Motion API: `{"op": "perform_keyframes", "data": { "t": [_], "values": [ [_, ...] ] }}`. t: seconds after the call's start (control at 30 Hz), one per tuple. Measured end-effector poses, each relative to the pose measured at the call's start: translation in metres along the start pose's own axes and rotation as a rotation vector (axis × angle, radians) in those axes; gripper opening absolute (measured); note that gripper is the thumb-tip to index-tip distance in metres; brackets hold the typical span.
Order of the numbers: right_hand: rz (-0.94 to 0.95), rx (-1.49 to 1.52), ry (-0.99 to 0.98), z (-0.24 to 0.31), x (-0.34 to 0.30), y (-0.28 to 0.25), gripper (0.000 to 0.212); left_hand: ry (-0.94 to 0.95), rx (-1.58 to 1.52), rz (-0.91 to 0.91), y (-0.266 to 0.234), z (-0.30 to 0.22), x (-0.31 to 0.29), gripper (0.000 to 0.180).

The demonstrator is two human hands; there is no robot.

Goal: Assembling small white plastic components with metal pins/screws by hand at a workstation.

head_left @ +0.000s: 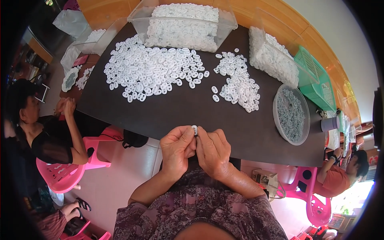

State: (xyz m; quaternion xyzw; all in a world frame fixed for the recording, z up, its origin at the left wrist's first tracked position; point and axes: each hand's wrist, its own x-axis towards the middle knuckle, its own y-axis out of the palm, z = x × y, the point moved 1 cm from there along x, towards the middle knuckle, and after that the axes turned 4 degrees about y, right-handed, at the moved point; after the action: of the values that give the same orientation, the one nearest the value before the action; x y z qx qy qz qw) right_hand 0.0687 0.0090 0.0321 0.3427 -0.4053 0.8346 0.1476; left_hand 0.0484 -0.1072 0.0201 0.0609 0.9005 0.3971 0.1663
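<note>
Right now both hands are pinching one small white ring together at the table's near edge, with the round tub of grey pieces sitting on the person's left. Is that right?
Not quite. The head view shows the round tub of grey pieces on the person's right. The rest holds: the left hand and right hand pinch one small white ring together at the table's near edge.

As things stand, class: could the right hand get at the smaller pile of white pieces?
Probably yes. Bare dark table lies between the right hand and the smaller pile, but both hands pinch one white piece.

A dark table (168, 112) stands on pale floor tiles (120, 176), pink plastic chairs (64, 176) around, orange wall (256, 12) behind.
</note>
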Motion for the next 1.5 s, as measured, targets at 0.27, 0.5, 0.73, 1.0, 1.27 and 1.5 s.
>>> {"op": "perform_keyframes", "data": {
  "t": [0.27,0.5,0.73,1.0,1.27,1.5],
  "values": [
    [-0.068,0.036,0.017,0.005,0.003,-0.002,0.031,0.042,0.103,-0.02,0.0,-0.007,0.0,0.013],
    [-0.094,0.162,0.115,0.007,0.002,-0.002,0.029,0.166,0.15,-0.03,-0.001,-0.002,-0.002,0.014],
    [-0.11,0.286,0.2,0.006,0.003,-0.003,0.029,0.064,0.085,0.005,0.0,-0.004,-0.002,0.017],
    [-0.166,0.302,0.213,0.004,-0.001,0.001,0.027,-0.021,-0.03,-0.009,0.002,-0.001,-0.002,0.016],
    [-0.057,0.41,0.341,0.001,-0.004,-0.004,0.027,0.007,0.008,-0.032,0.0,-0.006,-0.001,0.017],
    [-0.031,0.542,0.512,0.005,-0.008,-0.001,0.026,0.264,0.324,-0.108,0.0,-0.006,0.008,0.016]
  ]
}}
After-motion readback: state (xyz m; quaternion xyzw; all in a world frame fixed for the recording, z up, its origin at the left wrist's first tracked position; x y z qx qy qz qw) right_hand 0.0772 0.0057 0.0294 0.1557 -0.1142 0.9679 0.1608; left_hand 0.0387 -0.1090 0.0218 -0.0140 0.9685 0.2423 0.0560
